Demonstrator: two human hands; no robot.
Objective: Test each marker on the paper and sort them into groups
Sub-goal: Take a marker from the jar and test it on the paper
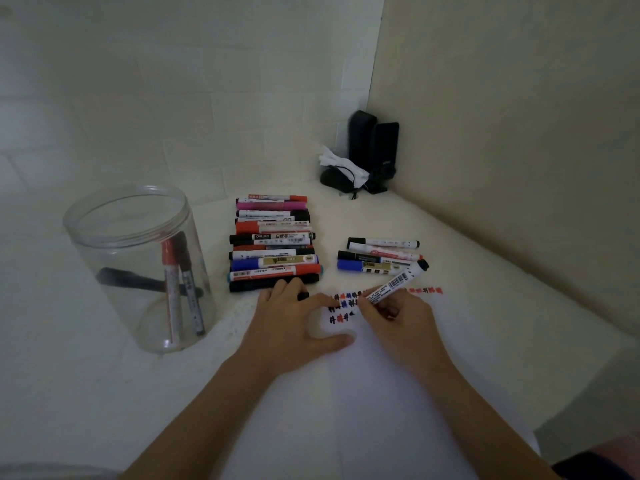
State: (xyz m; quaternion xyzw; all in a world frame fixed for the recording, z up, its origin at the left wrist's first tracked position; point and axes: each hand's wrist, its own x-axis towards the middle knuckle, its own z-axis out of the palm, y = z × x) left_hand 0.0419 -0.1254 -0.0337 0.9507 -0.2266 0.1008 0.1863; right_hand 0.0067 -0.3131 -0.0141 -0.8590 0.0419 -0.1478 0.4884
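Observation:
My right hand (398, 323) grips a white marker with a black end (394, 282), tip down on the white paper (381, 393) among rows of red, blue and black test marks (346, 303). My left hand (294, 323) lies flat on the paper and pinches a black cap (303, 296) between its fingers. A large stack of markers (273, 242) lies just beyond my left hand. A smaller group of markers (377, 256) lies beyond my right hand.
A clear plastic jar (138, 265) stands at the left with three markers inside. In the far corner sit black speakers (374, 147) and a dark object wrapped in white paper (341, 171). Walls close the table at the back and right.

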